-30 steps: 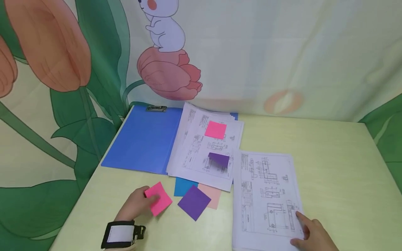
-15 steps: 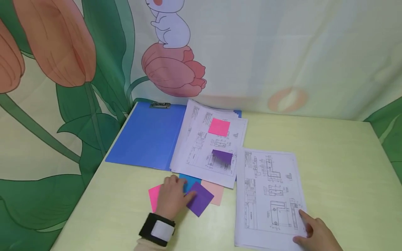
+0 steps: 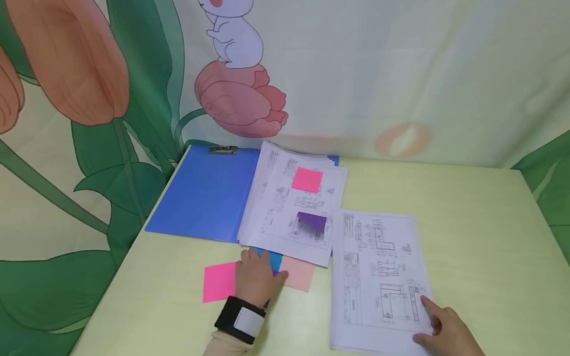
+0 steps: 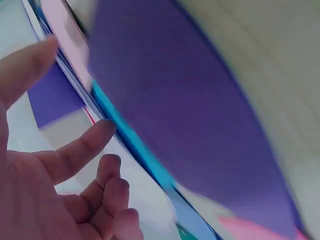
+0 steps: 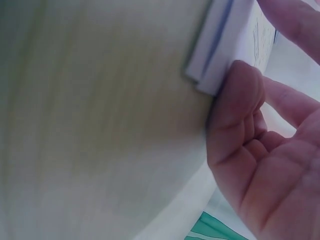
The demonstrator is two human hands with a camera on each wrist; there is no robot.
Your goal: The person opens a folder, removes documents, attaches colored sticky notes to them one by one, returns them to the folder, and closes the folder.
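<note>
My left hand (image 3: 256,277) is over a purple square of paper (image 4: 180,115) on the table, covering most of it in the head view. Its thumb and fingers are spread, with the thumb reaching toward a peach square (image 3: 299,275) and the fingertips by a blue square (image 3: 276,260). To its left lies a bright pink square (image 3: 219,282). My right hand (image 3: 450,326) rests at the lower right edge of a stack of printed drawing sheets (image 3: 365,326). Its index fingertip and thumb touch that edge, apart from each other; the other fingers are bent in the right wrist view.
A blue folder (image 3: 202,198) with a metal clip (image 3: 223,150) lies spread at the back left. Fanned drawing sheets (image 3: 271,230) on its right side carry a pink square (image 3: 307,179) and a purple square (image 3: 314,222) with one part raised. A printed curtain (image 3: 338,79) hangs behind the table (image 3: 481,237).
My left hand has let go of the pink square, which now lies flat on the table, and moved right over the purple one. My right hand stays at the sheet stack.
</note>
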